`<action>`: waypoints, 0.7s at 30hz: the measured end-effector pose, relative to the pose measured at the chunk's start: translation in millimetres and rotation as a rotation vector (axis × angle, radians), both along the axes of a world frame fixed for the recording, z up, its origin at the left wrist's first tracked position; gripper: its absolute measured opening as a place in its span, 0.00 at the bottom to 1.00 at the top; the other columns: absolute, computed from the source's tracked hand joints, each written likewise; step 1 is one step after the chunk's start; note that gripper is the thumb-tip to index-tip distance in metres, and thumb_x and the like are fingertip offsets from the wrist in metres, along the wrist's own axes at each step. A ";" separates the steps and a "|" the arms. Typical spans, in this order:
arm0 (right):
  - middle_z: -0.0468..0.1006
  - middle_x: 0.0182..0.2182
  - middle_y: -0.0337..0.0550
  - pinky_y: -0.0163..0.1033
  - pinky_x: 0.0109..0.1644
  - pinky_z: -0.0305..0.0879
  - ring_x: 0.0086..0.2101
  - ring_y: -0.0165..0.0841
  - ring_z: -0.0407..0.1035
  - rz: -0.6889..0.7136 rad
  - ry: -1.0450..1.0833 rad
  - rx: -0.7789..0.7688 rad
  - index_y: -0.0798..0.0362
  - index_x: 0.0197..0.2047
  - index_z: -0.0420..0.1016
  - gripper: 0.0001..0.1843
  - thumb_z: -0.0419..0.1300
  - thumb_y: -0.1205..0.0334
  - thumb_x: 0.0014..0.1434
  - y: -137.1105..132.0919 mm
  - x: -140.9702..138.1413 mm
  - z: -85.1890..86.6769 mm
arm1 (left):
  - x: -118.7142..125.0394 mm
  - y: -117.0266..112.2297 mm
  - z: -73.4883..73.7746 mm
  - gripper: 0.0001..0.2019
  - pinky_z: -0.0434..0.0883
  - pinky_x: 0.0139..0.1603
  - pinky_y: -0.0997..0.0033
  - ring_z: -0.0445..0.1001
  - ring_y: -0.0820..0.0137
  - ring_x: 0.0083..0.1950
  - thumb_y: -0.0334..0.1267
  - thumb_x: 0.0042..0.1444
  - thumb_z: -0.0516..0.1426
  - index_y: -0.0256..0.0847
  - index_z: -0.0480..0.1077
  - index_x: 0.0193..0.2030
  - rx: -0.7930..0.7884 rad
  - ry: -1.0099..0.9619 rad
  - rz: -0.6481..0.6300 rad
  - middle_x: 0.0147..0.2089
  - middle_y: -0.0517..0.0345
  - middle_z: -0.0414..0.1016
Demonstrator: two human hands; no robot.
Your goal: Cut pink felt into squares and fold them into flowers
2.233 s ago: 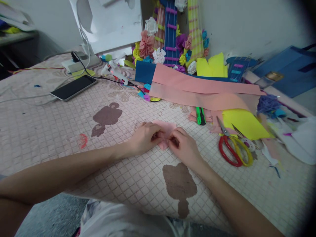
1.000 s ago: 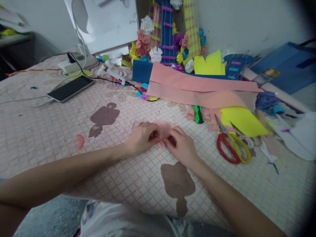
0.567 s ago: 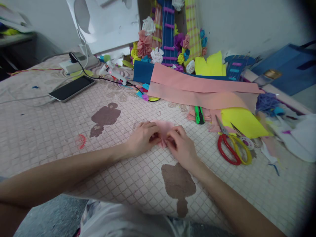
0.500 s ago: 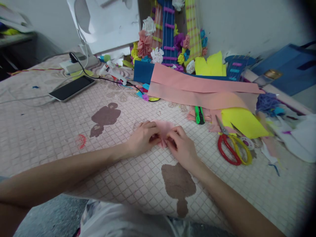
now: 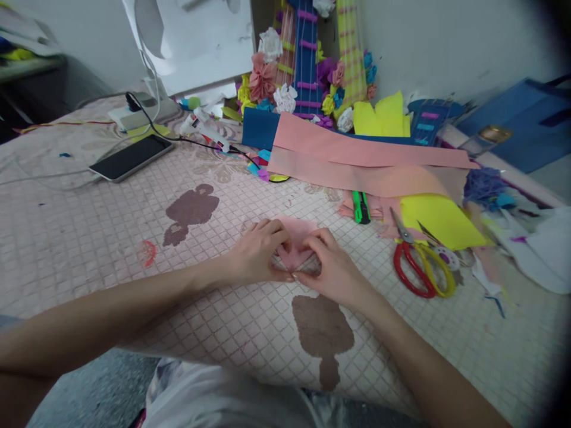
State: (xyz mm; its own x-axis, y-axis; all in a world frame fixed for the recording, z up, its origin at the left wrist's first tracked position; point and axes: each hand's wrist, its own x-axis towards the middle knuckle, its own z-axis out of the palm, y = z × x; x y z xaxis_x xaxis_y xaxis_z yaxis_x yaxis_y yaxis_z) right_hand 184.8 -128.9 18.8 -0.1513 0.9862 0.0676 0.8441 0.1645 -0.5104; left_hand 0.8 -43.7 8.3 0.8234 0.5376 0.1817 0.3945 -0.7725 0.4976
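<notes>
A small pink paper piece (image 5: pixel 295 244) lies on the quilted pink tablecloth (image 5: pixel 89 238) in the middle of the view. My left hand (image 5: pixel 256 255) pinches its left side with curled fingers. My right hand (image 5: pixel 332 267) grips its right side, fingers bent over the paper. Both thumbs meet at the paper's near tip. Part of the paper is hidden under my fingers.
Red and yellow scissors (image 5: pixel 422 267) lie to the right, beside a yellow sheet (image 5: pixel 439 220) and a green cutter (image 5: pixel 360 207). Long pink paper strips (image 5: pixel 357 160) and paper flowers (image 5: pixel 267 77) fill the back. A phone (image 5: pixel 131 157) and a glue gun (image 5: pixel 205 128) lie back left.
My thumbs have slid toward me and come together at the paper's near tip. The pink paper shows more between my hands. The hands stay in the same place.
</notes>
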 end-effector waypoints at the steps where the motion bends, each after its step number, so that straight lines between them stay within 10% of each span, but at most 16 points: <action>1: 0.64 0.43 0.43 0.38 0.34 0.66 0.35 0.32 0.68 0.003 0.013 -0.006 0.49 0.42 0.65 0.14 0.61 0.58 0.52 0.5 0.2 0.6 | -0.2 0.2 0.1 0.23 0.62 0.45 0.63 0.64 0.61 0.46 0.51 0.39 0.67 0.40 0.69 0.39 -0.002 0.008 -0.004 0.43 0.55 0.68; 13: 0.66 0.40 0.46 0.36 0.24 0.54 0.32 0.35 0.68 -0.129 -0.249 0.086 0.52 0.41 0.63 0.16 0.55 0.48 0.57 4.0 -18.4 -9.1 | -1.5 8.6 2.4 0.10 0.64 0.45 0.64 0.66 0.65 0.43 0.43 0.52 0.60 0.38 0.69 0.35 -0.069 -0.053 -0.058 0.39 0.55 0.69; 21: 0.65 0.40 0.45 0.37 0.26 0.56 0.31 0.35 0.67 -0.133 -0.248 0.110 0.52 0.41 0.62 0.16 0.56 0.49 0.57 3.6 -17.1 -9.7 | -15.9 21.9 2.2 0.08 0.65 0.48 0.58 0.66 0.62 0.46 0.30 0.49 0.58 0.38 0.68 0.39 0.134 -0.132 0.239 0.42 0.52 0.69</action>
State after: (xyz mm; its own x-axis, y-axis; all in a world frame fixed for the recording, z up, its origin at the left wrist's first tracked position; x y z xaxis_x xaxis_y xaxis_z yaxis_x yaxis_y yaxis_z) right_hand 167.6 -125.3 9.1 -0.0463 0.9873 0.1520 0.9586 0.0867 -0.2714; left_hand -15.1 -21.8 10.6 0.6409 0.6775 0.3608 0.5122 -0.7275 0.4565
